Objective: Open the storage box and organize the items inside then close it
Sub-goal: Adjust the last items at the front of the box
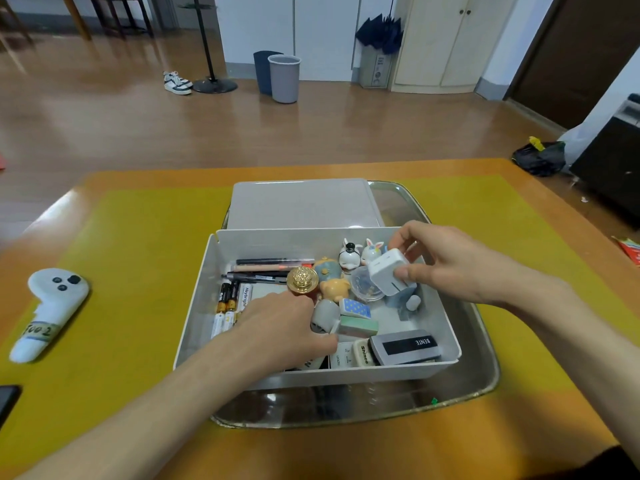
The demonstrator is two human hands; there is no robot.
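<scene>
Both hands work in the open storage box [194, 320]: right hand [446, 261] pinches the white charger [388, 277]; left hand [280, 327], fingers hidden.

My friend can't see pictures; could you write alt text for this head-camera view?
A person's right hand holds a white charger above an open storage box of small items, while the left hand reaches inside.
</scene>
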